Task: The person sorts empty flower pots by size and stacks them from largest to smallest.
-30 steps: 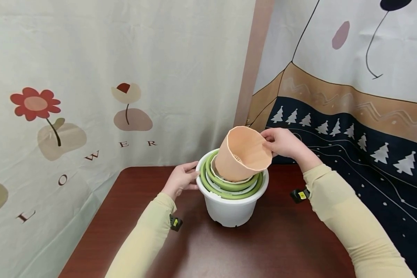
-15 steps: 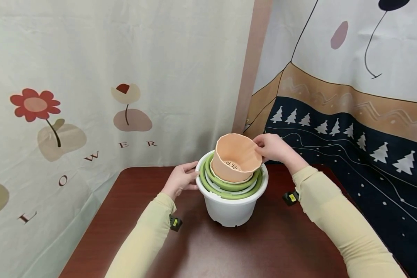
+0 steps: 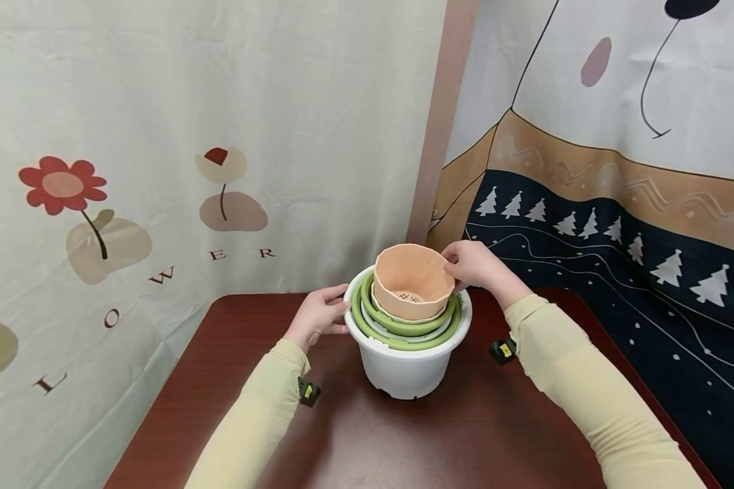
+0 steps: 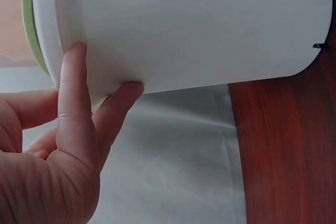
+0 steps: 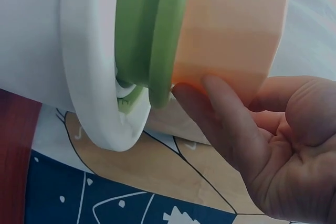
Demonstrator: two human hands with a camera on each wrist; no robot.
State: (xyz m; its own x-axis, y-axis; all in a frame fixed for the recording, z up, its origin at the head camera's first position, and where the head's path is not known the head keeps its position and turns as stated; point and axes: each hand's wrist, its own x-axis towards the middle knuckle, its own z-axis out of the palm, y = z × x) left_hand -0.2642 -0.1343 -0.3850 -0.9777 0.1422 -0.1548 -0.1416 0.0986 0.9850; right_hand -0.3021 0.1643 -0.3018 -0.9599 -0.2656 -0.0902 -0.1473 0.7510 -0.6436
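Observation:
In the head view, a large white flowerpot [image 3: 404, 372] stands upright on the table. Nested inside it are several smaller pots with green rims [image 3: 397, 345] and pale rims. A peach faceted flowerpot [image 3: 411, 309] sits innermost, with drainage holes in its bottom and its upper part well above the other rims. My right hand [image 3: 476, 265] pinches the peach pot at its right side; in the right wrist view its fingers [image 5: 231, 108] lie along the outer wall. My left hand [image 3: 318, 318] touches the white pot's left side, with straight fingers [image 4: 73, 108] against the wall below the rim.
The dark red wooden table [image 3: 379, 448] has its back edge close to a pale curtain [image 3: 318, 149] with flower prints. A navy cloth [image 3: 624, 292] with tree prints hangs along the right side. A small black device [image 3: 308, 392] is strapped at the left wrist.
My right hand has moved left and down with the peach pot. The pot has gone from tilted to nearly upright and sits lower in the stack. My left hand has stayed in place.

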